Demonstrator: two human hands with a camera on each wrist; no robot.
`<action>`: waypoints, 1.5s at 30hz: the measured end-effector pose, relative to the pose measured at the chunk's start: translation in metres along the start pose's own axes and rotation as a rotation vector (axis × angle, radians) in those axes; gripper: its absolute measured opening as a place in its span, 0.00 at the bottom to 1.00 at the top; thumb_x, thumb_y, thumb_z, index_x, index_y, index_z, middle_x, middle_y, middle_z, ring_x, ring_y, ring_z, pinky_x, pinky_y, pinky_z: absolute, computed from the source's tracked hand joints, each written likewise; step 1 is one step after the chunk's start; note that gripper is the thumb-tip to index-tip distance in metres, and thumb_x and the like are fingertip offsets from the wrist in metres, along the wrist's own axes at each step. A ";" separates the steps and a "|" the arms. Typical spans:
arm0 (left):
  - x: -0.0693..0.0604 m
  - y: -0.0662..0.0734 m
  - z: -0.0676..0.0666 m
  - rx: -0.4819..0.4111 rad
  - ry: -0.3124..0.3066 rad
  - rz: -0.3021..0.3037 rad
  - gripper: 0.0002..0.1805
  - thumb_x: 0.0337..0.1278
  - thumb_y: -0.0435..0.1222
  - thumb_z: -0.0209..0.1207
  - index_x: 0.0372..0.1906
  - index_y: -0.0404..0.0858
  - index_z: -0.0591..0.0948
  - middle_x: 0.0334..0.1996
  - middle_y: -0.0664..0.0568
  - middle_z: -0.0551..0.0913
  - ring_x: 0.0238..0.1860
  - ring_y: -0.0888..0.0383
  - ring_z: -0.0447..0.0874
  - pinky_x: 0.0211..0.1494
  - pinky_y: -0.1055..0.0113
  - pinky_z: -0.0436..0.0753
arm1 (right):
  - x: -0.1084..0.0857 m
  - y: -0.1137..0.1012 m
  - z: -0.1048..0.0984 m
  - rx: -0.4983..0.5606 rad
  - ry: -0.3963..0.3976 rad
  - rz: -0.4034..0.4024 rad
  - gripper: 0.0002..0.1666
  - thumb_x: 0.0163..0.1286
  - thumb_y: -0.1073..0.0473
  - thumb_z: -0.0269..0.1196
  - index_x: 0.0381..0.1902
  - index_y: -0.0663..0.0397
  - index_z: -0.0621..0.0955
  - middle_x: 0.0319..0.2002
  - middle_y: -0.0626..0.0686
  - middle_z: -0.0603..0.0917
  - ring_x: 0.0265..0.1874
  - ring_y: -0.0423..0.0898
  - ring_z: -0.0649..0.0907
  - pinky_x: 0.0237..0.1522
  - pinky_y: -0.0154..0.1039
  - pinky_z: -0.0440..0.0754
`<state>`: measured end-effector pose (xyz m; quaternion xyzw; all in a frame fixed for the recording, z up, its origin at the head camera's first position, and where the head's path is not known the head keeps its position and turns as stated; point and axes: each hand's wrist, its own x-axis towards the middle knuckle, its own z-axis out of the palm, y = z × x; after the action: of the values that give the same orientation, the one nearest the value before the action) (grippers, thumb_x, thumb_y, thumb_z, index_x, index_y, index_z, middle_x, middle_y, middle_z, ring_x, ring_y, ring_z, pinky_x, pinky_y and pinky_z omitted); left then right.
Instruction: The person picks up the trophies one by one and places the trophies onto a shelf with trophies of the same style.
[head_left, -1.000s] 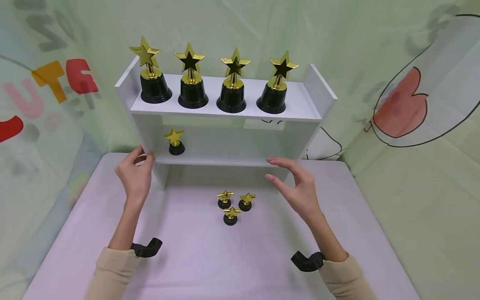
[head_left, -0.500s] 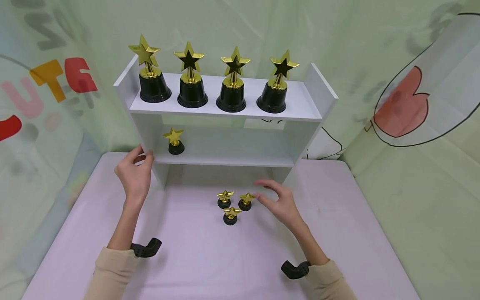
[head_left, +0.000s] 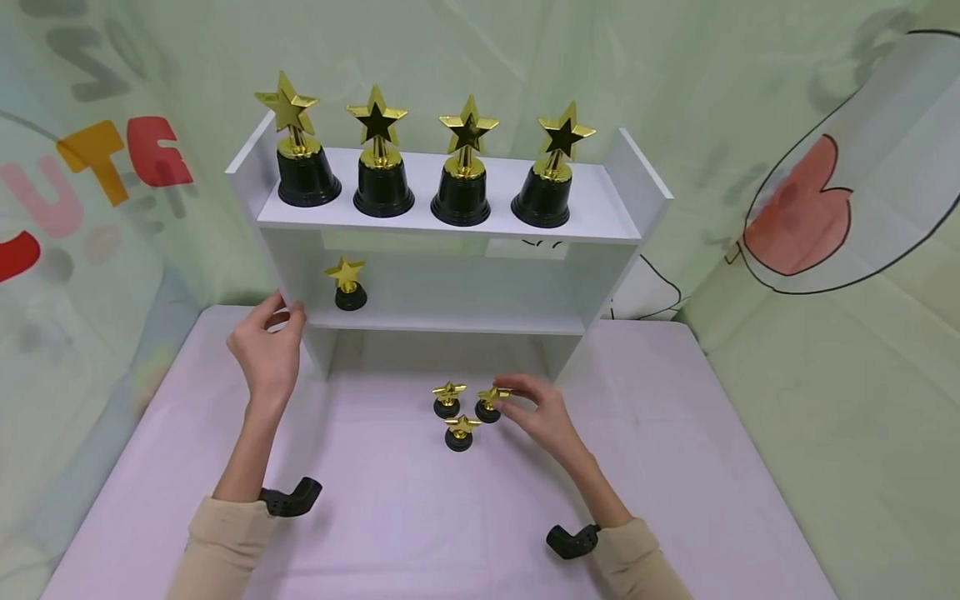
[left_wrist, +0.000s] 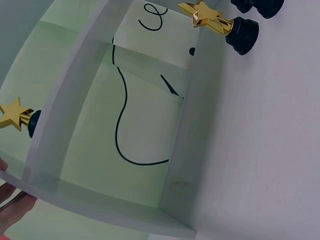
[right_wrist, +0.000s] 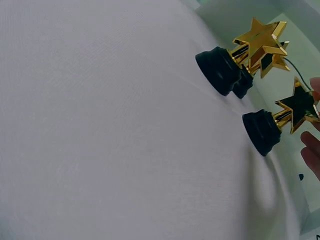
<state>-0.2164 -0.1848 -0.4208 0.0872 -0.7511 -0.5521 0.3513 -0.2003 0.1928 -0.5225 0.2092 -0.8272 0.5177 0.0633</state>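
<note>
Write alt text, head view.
A person's right hand is at one of three small star trophies on a pale table; the left hand grips the side of a white shelf. Four larger star trophies line its top, one small trophy below.

Left hand point(head_left: 264, 354) gripping, right hand point(head_left: 542, 417) with bent fingers point(head_left: 520, 382), forearms point(head_left: 247, 454) extended

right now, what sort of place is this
Possibly a makeshift recording booth, though I can't be sure: printed sheets hang behind and beside a cloth-covered table, which bears a white shelf unit with star trophies.
</note>
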 end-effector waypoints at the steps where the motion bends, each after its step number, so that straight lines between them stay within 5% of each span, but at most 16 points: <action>1: 0.000 0.000 0.000 0.002 -0.002 0.000 0.15 0.64 0.28 0.63 0.53 0.36 0.89 0.45 0.41 0.90 0.33 0.76 0.81 0.39 0.84 0.78 | 0.000 0.002 0.001 0.004 -0.004 0.001 0.21 0.62 0.70 0.73 0.54 0.63 0.84 0.51 0.61 0.88 0.52 0.59 0.86 0.59 0.54 0.83; 7: -0.001 0.001 -0.001 -0.005 -0.008 -0.014 0.15 0.64 0.29 0.63 0.53 0.37 0.89 0.46 0.43 0.90 0.34 0.74 0.82 0.39 0.84 0.79 | 0.002 0.010 0.010 0.017 -0.011 0.015 0.22 0.61 0.75 0.70 0.54 0.73 0.82 0.50 0.68 0.86 0.50 0.66 0.86 0.57 0.58 0.83; 12: -0.001 0.000 0.000 -0.002 -0.013 -0.015 0.15 0.65 0.29 0.63 0.54 0.36 0.89 0.46 0.42 0.90 0.35 0.75 0.82 0.39 0.84 0.79 | 0.000 -0.006 0.014 0.014 0.002 0.030 0.18 0.62 0.76 0.69 0.50 0.76 0.82 0.48 0.70 0.86 0.48 0.66 0.86 0.56 0.56 0.84; 21: 0.000 0.000 0.001 0.012 -0.017 -0.004 0.15 0.66 0.29 0.62 0.55 0.34 0.88 0.48 0.41 0.90 0.35 0.76 0.81 0.39 0.84 0.78 | -0.004 -0.025 0.012 0.033 0.032 0.106 0.12 0.66 0.73 0.67 0.48 0.72 0.85 0.47 0.65 0.87 0.48 0.50 0.87 0.53 0.33 0.85; 31: -0.001 -0.001 0.000 0.004 0.000 0.023 0.14 0.65 0.28 0.62 0.53 0.35 0.89 0.46 0.41 0.90 0.34 0.77 0.82 0.40 0.85 0.78 | -0.005 -0.011 0.015 0.026 0.054 0.147 0.13 0.68 0.72 0.66 0.51 0.68 0.85 0.49 0.65 0.87 0.51 0.63 0.86 0.53 0.36 0.86; 36: -0.001 -0.001 -0.001 0.006 0.005 0.022 0.14 0.65 0.28 0.63 0.53 0.35 0.89 0.46 0.41 0.90 0.34 0.77 0.81 0.40 0.85 0.78 | -0.006 0.004 0.014 -0.032 0.058 0.146 0.14 0.69 0.70 0.67 0.51 0.65 0.86 0.50 0.62 0.88 0.50 0.58 0.87 0.53 0.33 0.85; 45: -0.001 -0.001 0.000 0.003 0.005 0.022 0.15 0.65 0.28 0.62 0.53 0.35 0.89 0.46 0.41 0.90 0.34 0.77 0.81 0.39 0.85 0.78 | -0.007 0.000 0.003 -0.052 0.032 0.106 0.14 0.68 0.65 0.70 0.51 0.57 0.88 0.49 0.56 0.90 0.48 0.51 0.88 0.51 0.37 0.87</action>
<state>-0.2159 -0.1843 -0.4218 0.0811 -0.7519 -0.5468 0.3592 -0.1931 0.1921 -0.5259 0.1552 -0.8492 0.5019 0.0544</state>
